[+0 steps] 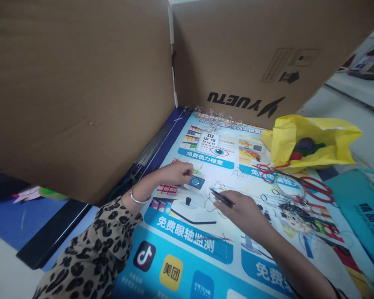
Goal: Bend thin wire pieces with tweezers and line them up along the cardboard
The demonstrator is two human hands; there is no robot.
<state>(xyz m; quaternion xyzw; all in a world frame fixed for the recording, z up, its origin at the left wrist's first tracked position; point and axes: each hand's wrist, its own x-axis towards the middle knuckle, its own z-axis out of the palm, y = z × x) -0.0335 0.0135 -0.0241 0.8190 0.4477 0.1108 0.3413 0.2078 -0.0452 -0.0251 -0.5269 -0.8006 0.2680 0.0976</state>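
My left hand (181,172), with a silver bangle (139,198) at its wrist, hovers over the printed poster sheet (190,226). Its fingers are closed together; whatever they hold is too thin or hidden to name. Dark pliers (222,198) are gripped in my right hand (241,209), pointing up and left. Thin bent wire loops (217,185) show around the pliers' tip, and I cannot tell whether they touch it. A small bent wire piece (238,172) lies on the sheet beyond my right hand.
Cardboard panels (81,83) wall the left and back. Straight wires (152,145) lie along the left panel, wire scraps (221,116) at the back. Right: an open yellow bag (318,124), red cord (318,189), a tangled wire pile (299,214) and a teal bag (358,216).
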